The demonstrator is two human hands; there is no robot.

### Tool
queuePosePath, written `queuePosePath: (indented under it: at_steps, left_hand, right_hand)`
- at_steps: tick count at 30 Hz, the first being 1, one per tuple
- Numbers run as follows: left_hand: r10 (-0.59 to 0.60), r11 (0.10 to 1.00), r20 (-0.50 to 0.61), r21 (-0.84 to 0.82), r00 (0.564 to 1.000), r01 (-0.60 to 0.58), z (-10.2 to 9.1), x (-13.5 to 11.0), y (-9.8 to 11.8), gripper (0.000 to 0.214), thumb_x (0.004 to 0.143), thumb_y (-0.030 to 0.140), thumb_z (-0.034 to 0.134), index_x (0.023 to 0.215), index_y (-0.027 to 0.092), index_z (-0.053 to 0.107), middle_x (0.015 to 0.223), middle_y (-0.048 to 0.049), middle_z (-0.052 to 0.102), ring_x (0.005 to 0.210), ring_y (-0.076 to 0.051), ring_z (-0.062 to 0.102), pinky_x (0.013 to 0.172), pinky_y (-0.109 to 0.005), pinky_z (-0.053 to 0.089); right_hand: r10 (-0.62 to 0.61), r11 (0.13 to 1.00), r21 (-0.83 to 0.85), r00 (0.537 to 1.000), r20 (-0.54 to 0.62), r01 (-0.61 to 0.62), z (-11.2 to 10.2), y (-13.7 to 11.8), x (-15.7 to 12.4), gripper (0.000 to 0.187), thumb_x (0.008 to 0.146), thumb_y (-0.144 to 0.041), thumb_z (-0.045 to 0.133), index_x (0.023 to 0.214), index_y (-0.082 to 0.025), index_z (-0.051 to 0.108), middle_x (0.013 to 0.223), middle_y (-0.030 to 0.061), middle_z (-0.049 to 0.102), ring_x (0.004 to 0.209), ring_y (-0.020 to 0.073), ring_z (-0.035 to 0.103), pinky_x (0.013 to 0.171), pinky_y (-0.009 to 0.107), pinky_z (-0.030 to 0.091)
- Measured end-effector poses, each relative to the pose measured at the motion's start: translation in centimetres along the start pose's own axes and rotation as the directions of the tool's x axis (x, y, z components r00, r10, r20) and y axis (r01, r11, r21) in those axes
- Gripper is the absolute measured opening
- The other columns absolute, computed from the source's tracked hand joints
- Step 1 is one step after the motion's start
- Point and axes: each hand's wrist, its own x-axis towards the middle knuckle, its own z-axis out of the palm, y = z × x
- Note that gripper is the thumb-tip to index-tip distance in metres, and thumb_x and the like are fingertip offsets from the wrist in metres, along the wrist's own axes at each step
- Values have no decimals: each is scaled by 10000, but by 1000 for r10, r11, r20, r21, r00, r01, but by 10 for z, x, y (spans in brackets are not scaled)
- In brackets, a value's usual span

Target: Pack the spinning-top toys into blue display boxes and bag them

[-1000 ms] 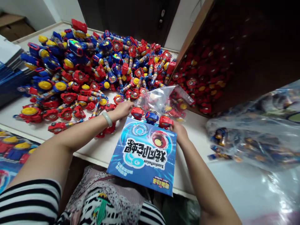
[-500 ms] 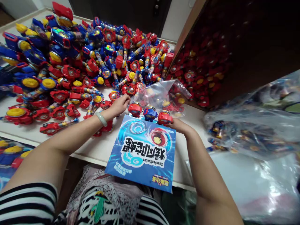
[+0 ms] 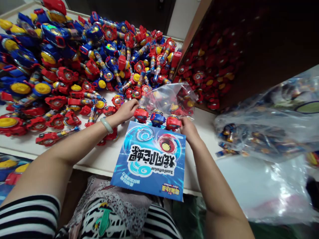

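A blue cardboard box [image 3: 149, 179] with upside-down lettering rests at the table's front edge, close to my body. Along its far end stand a left red spinning-top toy [image 3: 142, 115], a blue one [image 3: 157, 119] and a right red one [image 3: 173, 123]. Behind them spreads a clear plastic bag [image 3: 161, 94]. My left hand [image 3: 127, 111] is closed, its fingertips pinching at the bag's left edge beside the left red top. Beside the right red top, my right hand [image 3: 189, 130] has bent fingers, partly hidden by the toy and the box corner; what they grip is unclear.
A big heap of red and blue spinning-top toys [image 3: 67, 74] covers the table's left and back. More lie in a dark open carton [image 3: 211, 79] at back right. Clear plastic bags [image 3: 261, 136] with small wrapped pieces lie on the right. Another toy-filled box is at lower left.
My right hand has shifted slightly up and left, and more of its fingers show beside the right red top. The left hand stays by the bag. The whole view has shifted slightly.
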Motion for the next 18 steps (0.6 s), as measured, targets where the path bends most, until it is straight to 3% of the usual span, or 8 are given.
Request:
queuePosePath:
  at_steps: [5,10,14,18]
  left_hand:
    - [8,1000,27,29,1000,-9,-1,7,-2,221,914,323,489,915,156,633,907,-89,692,824,-210,619,763,-321,475]
    - [80,993,96,83,992,-88,-10,8,-4,267,894,260,483,1002,154,703,1038,-106,735,969,-237,671,865,-339,502]
    - [88,981,151,160,985,-112,-15,8,-6,281,868,219,498,1000,146,734,1033,-111,744,959,-240,682,838,-318,496]
    - [39,960,201,266,979,-93,-14,10,-5,248,813,203,588,1002,167,746,1008,-101,756,923,-246,683,769,-290,465]
  right_hand:
    - [-41,997,72,967,252,24,4,4,4,156,793,-176,651,897,-169,768,900,70,795,856,276,716,809,358,562]
    - [-154,979,179,915,374,92,-11,3,9,310,806,-159,681,1102,-196,762,1149,41,784,1019,244,720,966,361,558]
    - [-118,990,112,914,389,80,-17,-1,7,330,787,-149,716,1109,-193,770,1120,52,791,1003,258,720,953,362,562]
    - [9,1000,-19,940,342,-2,-5,-12,4,266,768,-231,779,1033,-214,783,1096,57,792,1005,262,712,915,338,552]
